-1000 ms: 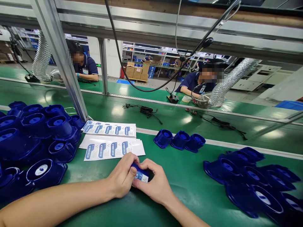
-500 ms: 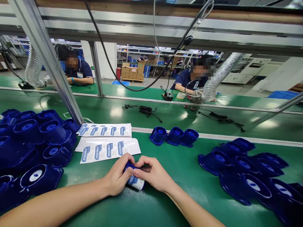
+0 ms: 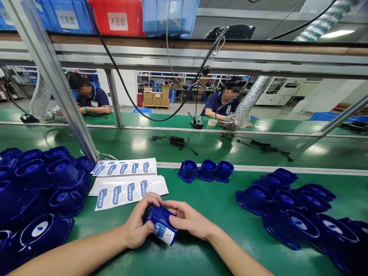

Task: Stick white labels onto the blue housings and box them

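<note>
Between my two hands is a blue plastic housing with a blue-and-white label on its side. My left hand grips its left side, the thumb by the label's edge. From the right, my right hand holds it with the thumb on the near face and the other fingers behind. The far side of the housing is hidden. Just beyond my hands lie sheets of printed labels, and more label sheets sit behind them.
Blue housings are heaped at the left and at the right. Three more housings stand in a row at the back. A metal post rises at the left. Black cables lie farther off, and two people work across the bench.
The housing has turned in my hands, so more of its blue body shows. My right thumb has shifted right, off the label's upper part. The view has tilted up, bringing bins into sight.
</note>
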{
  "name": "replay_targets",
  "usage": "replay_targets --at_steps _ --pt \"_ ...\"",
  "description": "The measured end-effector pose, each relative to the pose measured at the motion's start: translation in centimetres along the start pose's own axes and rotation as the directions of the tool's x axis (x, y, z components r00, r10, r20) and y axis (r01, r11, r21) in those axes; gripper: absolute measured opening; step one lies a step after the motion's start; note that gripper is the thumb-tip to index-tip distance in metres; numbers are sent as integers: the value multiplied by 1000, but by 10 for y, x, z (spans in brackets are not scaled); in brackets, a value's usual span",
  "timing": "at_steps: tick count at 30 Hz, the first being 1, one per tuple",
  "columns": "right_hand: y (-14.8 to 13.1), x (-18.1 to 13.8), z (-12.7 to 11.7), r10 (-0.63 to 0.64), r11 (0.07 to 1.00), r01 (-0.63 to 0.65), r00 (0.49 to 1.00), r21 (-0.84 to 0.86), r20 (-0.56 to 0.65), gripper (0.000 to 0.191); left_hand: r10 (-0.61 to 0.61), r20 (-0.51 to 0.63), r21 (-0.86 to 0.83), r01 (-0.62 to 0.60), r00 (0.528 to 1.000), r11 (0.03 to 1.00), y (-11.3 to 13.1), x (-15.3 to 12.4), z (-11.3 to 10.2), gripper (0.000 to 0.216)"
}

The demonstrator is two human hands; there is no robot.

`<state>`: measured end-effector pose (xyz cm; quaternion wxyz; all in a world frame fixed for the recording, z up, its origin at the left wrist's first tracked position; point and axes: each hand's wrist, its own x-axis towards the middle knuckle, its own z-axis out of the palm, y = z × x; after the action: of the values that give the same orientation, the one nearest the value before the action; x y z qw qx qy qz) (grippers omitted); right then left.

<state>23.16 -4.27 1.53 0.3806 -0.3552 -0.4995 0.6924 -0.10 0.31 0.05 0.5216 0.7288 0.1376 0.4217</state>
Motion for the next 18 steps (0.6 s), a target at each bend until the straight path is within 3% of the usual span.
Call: replay_targets --at_steps 4,6,9,13,18 --pt "1 1 11 -12 983 36 991 181 -133 73 -169 -196 -132 145 966 981 -2 -4 9 75" --pt "1 3 15 -9 947 61 987 315 -163 65 -315 -169 -219 276 934 936 -6 -5 13 78" --pt "4 6 20 -29 914 73 993 399 -115 75 -490 -70 -316 446 869 837 -8 -5 17 87" --pt "9 7 20 -102 922 130 990 365 -95 95 -479 -10 -276 458 878 845 -1 -4 15 84" --pt "18 9 20 -132 954 160 983 252 -125 100 -477 -84 -90 470 875 878 5 -7 13 80"
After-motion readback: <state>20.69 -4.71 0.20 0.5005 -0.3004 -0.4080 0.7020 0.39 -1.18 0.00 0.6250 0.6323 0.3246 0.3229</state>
